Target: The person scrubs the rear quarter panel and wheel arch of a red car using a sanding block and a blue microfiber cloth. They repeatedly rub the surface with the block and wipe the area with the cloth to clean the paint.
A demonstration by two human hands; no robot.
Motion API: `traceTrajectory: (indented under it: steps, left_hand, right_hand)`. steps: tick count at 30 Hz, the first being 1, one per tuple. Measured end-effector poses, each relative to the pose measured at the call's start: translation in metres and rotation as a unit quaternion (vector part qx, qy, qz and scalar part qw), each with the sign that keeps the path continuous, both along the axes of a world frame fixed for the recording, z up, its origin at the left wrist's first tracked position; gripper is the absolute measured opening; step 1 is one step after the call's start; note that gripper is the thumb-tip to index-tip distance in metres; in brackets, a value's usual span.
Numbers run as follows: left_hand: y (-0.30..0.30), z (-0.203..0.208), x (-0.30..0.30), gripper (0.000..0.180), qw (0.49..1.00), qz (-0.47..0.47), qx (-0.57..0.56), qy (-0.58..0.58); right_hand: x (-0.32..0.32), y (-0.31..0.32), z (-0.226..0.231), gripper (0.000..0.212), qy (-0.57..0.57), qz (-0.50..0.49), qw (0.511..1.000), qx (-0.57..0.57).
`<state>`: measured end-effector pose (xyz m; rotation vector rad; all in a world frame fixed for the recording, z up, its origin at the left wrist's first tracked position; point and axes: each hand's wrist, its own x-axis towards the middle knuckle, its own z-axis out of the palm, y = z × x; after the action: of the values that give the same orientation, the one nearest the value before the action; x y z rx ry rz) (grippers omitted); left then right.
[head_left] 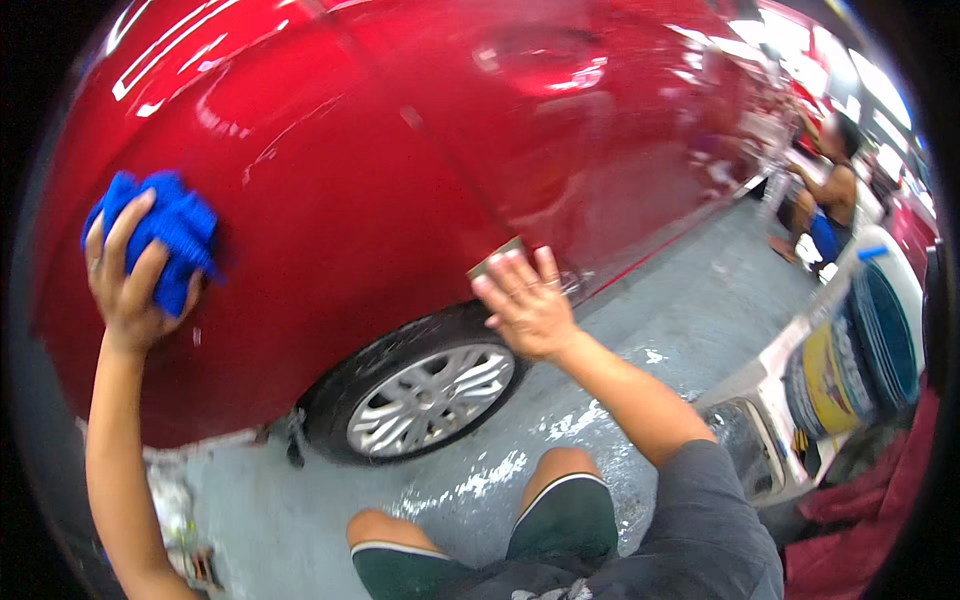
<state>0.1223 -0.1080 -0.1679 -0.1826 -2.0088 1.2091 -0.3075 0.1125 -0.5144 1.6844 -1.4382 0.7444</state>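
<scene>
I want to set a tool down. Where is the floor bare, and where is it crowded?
Bare, partly wet grey floor lies between the red car and the yellow-banded bucket; another patch lies between the wheel and the lower-left clutter. Crowded: around the bucket on the right, and around that clutter.

Bright overall; strongest light at your upper right, the lamps (880, 80) washed out to white. Your red car panel (330, 210) mirrors it in hard streaks, upper left especially. Wet floor (650, 300) glints in patches. Wheel arch (375, 332) in shadow. Slight blur on your blue cloth (185, 235); far person (830, 190) soft. Fisheye bends edges; corners black.
</scene>
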Motion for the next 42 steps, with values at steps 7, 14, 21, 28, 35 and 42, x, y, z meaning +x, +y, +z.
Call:
traceTrajectory:
  steps: [7,14,21,28,35,42]
  left_hand:
    - [-0.002,0.013,0.026,0.036,0.999,0.047,-0.017,-0.010]
    - [-0.003,0.006,0.018,0.032,0.999,0.030,-0.007,0.009]
    - [-0.002,0.007,0.016,0.032,1.000,0.014,0.006,0.005]
    - [0.001,0.004,0.019,0.035,0.999,0.016,0.024,0.013]
    - [0.000,0.008,0.023,0.033,1.000,0.014,0.011,0.011]
    - [0.013,0.010,0.016,0.032,0.999,-0.005,0.024,0.025]
  right_hand:
    - [0.075,-0.049,0.189,0.074,-0.048,0.082,0.991,-0.096]
    - [0.047,-0.001,0.062,0.082,-0.024,0.033,0.999,0.010]
    - [0.099,-0.051,0.231,0.073,-0.054,0.064,0.991,-0.102]
    - [0.079,-0.009,0.108,0.079,-0.025,0.034,0.999,0.005]
    - [0.117,-0.042,0.218,0.068,-0.049,0.041,0.994,-0.091]
    - [0.100,-0.018,0.161,0.076,-0.023,0.044,0.998,-0.036]
